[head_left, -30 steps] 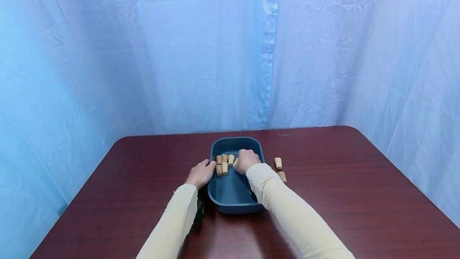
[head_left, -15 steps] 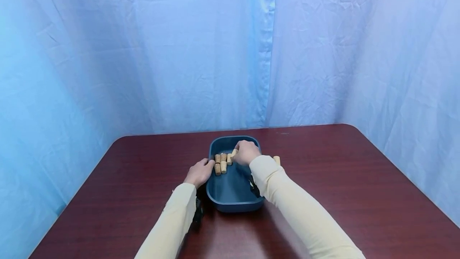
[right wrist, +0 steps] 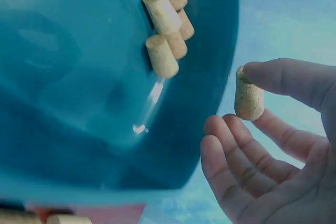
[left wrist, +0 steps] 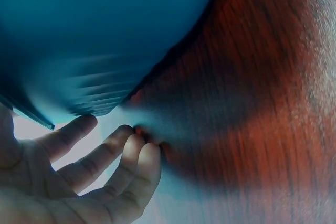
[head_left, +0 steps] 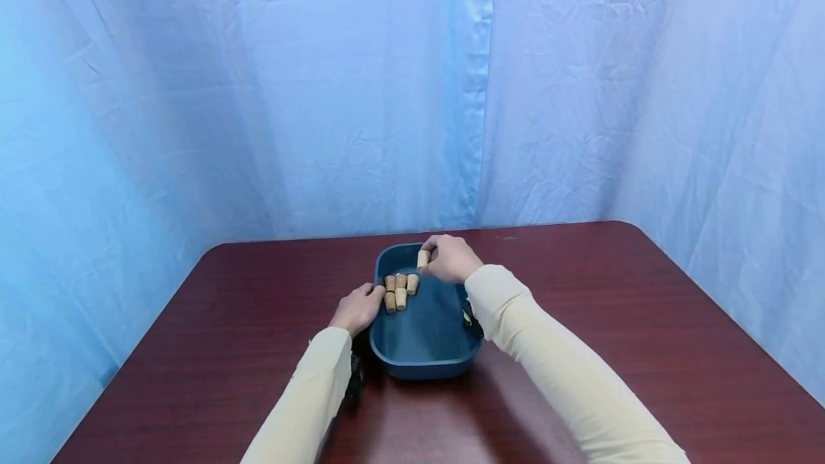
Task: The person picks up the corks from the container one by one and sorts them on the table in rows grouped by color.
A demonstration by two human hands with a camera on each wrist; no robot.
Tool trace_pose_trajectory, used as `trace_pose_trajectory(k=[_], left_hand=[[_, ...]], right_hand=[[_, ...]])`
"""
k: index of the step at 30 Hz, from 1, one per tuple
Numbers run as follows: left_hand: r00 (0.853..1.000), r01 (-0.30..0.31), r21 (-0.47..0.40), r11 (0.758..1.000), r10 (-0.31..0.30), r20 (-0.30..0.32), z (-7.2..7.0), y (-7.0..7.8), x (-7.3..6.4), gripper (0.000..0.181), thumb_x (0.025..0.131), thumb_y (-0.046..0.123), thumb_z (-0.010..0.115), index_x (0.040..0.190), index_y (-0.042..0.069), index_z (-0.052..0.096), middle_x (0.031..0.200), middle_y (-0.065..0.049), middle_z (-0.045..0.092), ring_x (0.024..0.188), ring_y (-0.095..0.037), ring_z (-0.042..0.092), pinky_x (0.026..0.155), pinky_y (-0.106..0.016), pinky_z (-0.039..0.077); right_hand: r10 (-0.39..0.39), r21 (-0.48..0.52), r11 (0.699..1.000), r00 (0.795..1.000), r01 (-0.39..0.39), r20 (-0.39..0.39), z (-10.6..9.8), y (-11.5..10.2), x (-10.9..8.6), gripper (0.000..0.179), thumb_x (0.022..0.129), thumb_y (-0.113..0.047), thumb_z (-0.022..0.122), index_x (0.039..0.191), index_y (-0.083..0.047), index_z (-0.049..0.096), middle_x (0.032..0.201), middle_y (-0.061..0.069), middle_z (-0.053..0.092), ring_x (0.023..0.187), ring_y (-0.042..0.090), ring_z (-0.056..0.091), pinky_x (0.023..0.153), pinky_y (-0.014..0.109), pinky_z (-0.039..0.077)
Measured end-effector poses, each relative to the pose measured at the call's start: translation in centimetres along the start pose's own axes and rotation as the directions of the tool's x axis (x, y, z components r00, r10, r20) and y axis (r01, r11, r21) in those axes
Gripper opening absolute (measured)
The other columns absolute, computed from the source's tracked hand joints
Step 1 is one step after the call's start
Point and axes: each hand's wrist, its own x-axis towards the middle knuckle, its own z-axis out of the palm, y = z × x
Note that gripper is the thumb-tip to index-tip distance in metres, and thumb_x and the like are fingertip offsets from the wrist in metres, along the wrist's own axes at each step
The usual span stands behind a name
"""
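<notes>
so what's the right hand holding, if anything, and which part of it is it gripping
The right hand holds one cork, pinched with the thumb on one end and a finger toward the other.

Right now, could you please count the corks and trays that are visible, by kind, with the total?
Corks: 8 (5 corks in the blue tray, 1 held cork in the right hand, 2 partly visible corks outside it in the right wrist view)
Blue tray: 1
Total: 9
</notes>
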Motion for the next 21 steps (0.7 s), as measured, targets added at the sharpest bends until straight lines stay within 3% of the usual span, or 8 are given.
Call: trace_pose_trajectory(k=[6, 16, 21], left_hand=[[1.0, 0.004, -0.009, 1.0, -0.004, 0.003, 0.1, -0.3, 0.3, 0.056, 0.109, 0.032, 0.034, 0.153, -0.002, 0.04, 0.152, -0.027, 0.043, 0.133, -0.045, 0.048, 0.107, -0.058, 0.041], [1.0, 0.003, -0.004, 1.0, -0.003, 0.003, -0.2, -0.1, 0.0, 0.055, 0.11, 0.032, 0.034, 0.153, -0.002, 0.041, 0.152, -0.026, 0.044, 0.134, -0.044, 0.047, 0.108, -0.057, 0.04], [1.0, 0.003, -0.006, 1.0, -0.003, 0.007, -0.2, -0.1, 0.1, 0.054, 0.11, 0.032, 0.034, 0.152, -0.002, 0.043, 0.15, -0.026, 0.046, 0.132, -0.044, 0.049, 0.107, -0.057, 0.042]], right_hand=[[-0.044, 0.038, 0.998, 0.999, 0.043, 0.03, -1.6, 0.7, -0.3, 0.039, 0.097, -0.012, 0.069, 0.134, -0.002, 0.062, 0.111, 0.016, 0.065, 0.097, 0.027, 0.062, 0.085, 0.041, 0.055], [-0.074, 0.029, 0.997, 0.996, 0.073, 0.055, -3.7, 3.3, -0.7, 0.043, 0.097, -0.012, 0.069, 0.137, -0.002, 0.059, 0.124, 0.02, 0.061, 0.114, 0.034, 0.058, 0.092, 0.046, 0.052], [-0.081, 0.011, 0.997, 0.995, 0.081, 0.056, -4.7, 5.2, -1.3, 0.041, 0.098, -0.012, 0.067, 0.136, 0.0, 0.059, 0.12, 0.02, 0.061, 0.11, 0.034, 0.058, 0.088, 0.046, 0.052]])
